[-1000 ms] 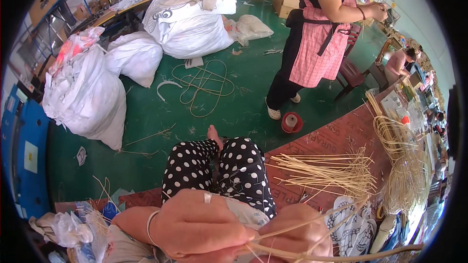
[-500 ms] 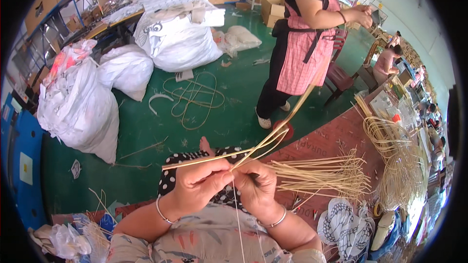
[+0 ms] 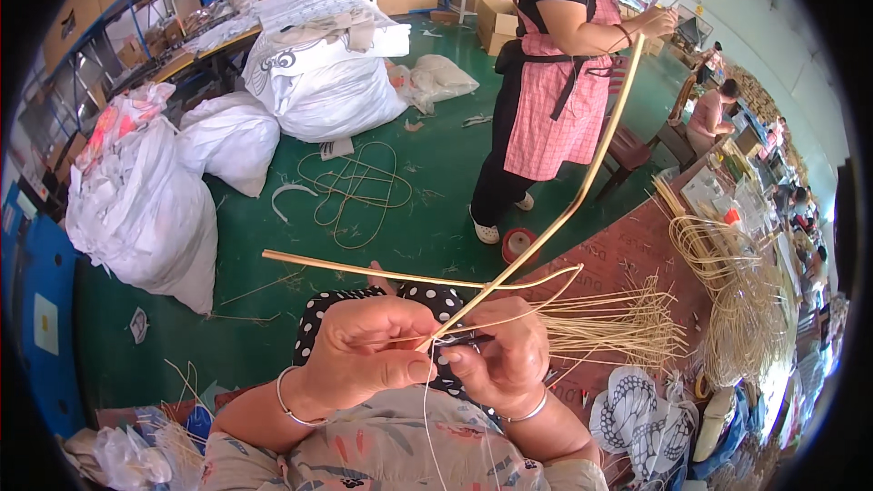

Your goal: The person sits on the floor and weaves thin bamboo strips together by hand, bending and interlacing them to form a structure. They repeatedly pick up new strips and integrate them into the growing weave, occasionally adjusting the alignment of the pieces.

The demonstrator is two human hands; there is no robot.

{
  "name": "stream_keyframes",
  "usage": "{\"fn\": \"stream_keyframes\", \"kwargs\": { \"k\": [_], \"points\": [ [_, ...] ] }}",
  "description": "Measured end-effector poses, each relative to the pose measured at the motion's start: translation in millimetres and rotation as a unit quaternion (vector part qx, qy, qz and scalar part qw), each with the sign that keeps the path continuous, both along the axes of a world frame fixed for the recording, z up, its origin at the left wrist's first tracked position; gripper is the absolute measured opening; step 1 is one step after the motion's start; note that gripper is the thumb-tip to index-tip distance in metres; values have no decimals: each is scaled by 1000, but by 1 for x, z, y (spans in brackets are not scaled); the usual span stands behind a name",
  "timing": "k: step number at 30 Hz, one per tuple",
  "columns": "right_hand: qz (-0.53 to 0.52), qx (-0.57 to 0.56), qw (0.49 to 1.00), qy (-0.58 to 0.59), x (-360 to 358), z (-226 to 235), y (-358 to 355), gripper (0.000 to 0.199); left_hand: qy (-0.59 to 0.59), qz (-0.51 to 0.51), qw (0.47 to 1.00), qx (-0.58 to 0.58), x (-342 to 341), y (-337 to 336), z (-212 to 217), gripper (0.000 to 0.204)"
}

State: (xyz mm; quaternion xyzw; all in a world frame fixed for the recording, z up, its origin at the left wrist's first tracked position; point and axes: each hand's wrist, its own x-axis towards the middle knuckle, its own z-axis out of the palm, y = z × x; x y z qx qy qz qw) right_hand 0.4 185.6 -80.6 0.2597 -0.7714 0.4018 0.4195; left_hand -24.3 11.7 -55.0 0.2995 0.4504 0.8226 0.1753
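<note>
My left hand (image 3: 368, 345) pinches the lower ends of pale bamboo strips (image 3: 582, 195) between thumb and fingers. One long strip rises up and to the right, bending partway. Another, a bent strip (image 3: 364, 268), crosses it just above my hands, its end pointing left. White thread (image 3: 427, 418) is wound at the pinched end and hangs down over my lap. My right hand (image 3: 505, 350) is closed close beside that joint, with a small dark tool (image 3: 468, 341) in its fingers, mostly hidden, its kind unclear.
A pile of cut strips (image 3: 618, 323) lies on the reddish board (image 3: 627, 245) at right, near coiled strips (image 3: 737, 309) and butterfly-patterned pieces (image 3: 641, 418). A person in a pink apron (image 3: 564, 109) stands ahead. White sacks (image 3: 145, 200) and a loose strip tangle (image 3: 359, 195) are on the green floor.
The strips have swung, the long one now standing higher and the crossing one reaching further left. My hands have shifted slightly apart, and a dark tool now shows at my right fingers.
</note>
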Motion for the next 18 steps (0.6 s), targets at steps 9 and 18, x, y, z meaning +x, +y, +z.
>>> {"fn": "stream_keyframes", "kwargs": {
  "k": [9, 18],
  "points": [
    [-12, -4, 1000, 25, -2, 3, -10, 30, -10, 49, 998, -35, 4, 5, -1, 29],
    [22, -74, 997, 6, -7, -3, -6, 30, -8, 59, 998, -36, -3, 5, -6, 29]
  ]
}}
